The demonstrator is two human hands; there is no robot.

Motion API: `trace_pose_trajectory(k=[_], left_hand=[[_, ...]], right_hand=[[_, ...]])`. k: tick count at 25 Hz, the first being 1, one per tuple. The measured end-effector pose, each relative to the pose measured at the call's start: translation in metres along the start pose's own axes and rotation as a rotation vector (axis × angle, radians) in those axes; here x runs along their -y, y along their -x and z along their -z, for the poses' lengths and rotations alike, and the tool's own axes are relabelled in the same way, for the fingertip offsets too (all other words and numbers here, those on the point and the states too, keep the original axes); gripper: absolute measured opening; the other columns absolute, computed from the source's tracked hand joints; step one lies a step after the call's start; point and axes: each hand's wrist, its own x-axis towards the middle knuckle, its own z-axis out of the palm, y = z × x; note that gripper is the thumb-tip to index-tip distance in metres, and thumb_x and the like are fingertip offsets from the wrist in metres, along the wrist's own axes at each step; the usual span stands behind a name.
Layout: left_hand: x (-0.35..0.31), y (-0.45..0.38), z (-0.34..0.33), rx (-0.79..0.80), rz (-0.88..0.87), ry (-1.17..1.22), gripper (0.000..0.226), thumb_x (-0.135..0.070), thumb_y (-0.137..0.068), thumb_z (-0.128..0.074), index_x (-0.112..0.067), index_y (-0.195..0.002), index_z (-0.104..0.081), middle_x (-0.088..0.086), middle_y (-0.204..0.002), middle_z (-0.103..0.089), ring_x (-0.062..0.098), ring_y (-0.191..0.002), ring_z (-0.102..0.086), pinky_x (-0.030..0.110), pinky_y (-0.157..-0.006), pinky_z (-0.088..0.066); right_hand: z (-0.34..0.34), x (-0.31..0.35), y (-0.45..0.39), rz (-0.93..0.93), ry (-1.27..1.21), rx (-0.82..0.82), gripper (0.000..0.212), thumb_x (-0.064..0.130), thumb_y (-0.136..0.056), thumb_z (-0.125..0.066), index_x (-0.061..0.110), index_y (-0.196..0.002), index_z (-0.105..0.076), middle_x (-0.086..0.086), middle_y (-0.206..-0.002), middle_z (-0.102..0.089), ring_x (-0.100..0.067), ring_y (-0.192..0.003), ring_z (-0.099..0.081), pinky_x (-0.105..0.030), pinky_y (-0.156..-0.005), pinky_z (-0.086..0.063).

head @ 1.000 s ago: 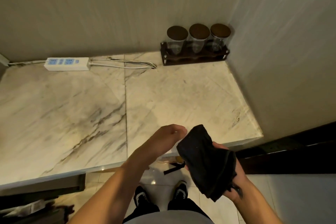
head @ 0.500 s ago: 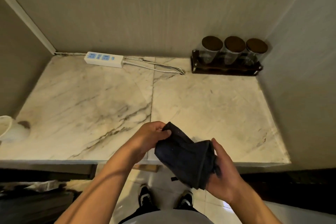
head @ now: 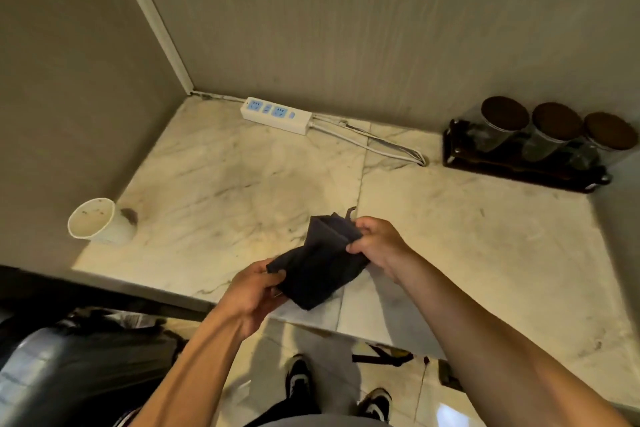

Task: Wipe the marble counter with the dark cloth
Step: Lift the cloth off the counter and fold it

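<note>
The dark cloth (head: 320,262) is bunched and held in the air just above the front edge of the marble counter (head: 467,236). My left hand (head: 254,295) pinches its lower left corner. My right hand (head: 379,246) grips its upper right edge, near a small loop that sticks up. The cloth hangs between both hands and does not rest flat on the marble. The counter is pale with grey veins and a seam down its middle.
A white paper cup (head: 98,225) stands at the counter's left edge by the wall. A white power strip (head: 275,114) with its cable lies at the back. Three lidded jars in a dark rack (head: 530,149) fill the back right corner. Walls close in left, back, right.
The view has swung left, bringing the cup and left wall into sight. Both hands have moved the cloth forward over the counter edge; my right hand now holds its far end.
</note>
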Motion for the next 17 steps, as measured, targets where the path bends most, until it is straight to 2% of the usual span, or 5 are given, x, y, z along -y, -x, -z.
trace_pose_trajectory(k=[4, 8, 11, 14, 17], left_hand=[[0.004, -0.020, 0.011, -0.212, 0.006, -0.151, 0.026, 0.007, -0.083, -0.060, -0.002, -0.108, -0.064, 0.016, -0.099, -0.070, 0.027, -0.084, -0.071, 0.031, -0.066, -0.058], [0.006, -0.028, 0.005, -0.391, -0.072, -0.844, 0.022, -0.018, -0.079, -0.068, -0.017, -0.100, -0.060, -0.002, -0.075, -0.070, 0.017, -0.064, -0.069, 0.026, -0.058, -0.051], [0.007, -0.025, 0.003, -0.422, -0.158, -1.180, 0.026, -0.033, -0.082, -0.063, -0.026, -0.106, -0.052, -0.004, -0.091, -0.064, 0.022, -0.084, -0.061, 0.030, -0.067, -0.042], [0.004, -0.021, 0.003, -0.427, -0.183, -1.285, 0.033, -0.040, -0.085, -0.060, -0.031, -0.112, -0.046, -0.009, -0.097, -0.057, 0.015, -0.077, -0.052, 0.029, -0.064, -0.040], [-0.001, -0.018, 0.000, -0.428, -0.264, -1.340, 0.042, -0.038, -0.086, -0.060, -0.030, -0.124, -0.043, -0.004, -0.119, -0.051, 0.016, -0.093, -0.055, 0.030, -0.069, -0.045]], right_hand=[[-0.026, 0.016, -0.041, 0.088, 0.388, -0.110, 0.032, 0.002, -0.074, -0.063, 0.024, -0.096, -0.066, 0.002, -0.095, -0.066, -0.020, -0.090, -0.061, -0.025, -0.069, -0.044], [-0.043, 0.012, -0.053, 0.195, 0.724, -0.134, 0.030, 0.008, -0.081, -0.056, 0.024, -0.106, -0.064, -0.003, -0.104, -0.065, -0.027, -0.097, -0.061, -0.031, -0.076, -0.047], [-0.046, 0.009, -0.055, 0.205, 0.802, -0.166, 0.031, 0.014, -0.085, -0.057, 0.026, -0.114, -0.061, -0.001, -0.112, -0.058, -0.025, -0.103, -0.058, -0.033, -0.079, -0.047], [-0.043, 0.008, -0.053, 0.180, 0.767, -0.194, 0.032, 0.018, -0.086, -0.058, 0.028, -0.116, -0.059, 0.000, -0.113, -0.057, -0.024, -0.103, -0.059, -0.033, -0.078, -0.048], [-0.038, 0.007, -0.044, 0.197, 0.706, -0.209, 0.036, 0.022, -0.087, -0.056, 0.026, -0.123, -0.056, -0.001, -0.119, -0.055, -0.022, -0.108, -0.056, -0.034, -0.084, -0.049]])
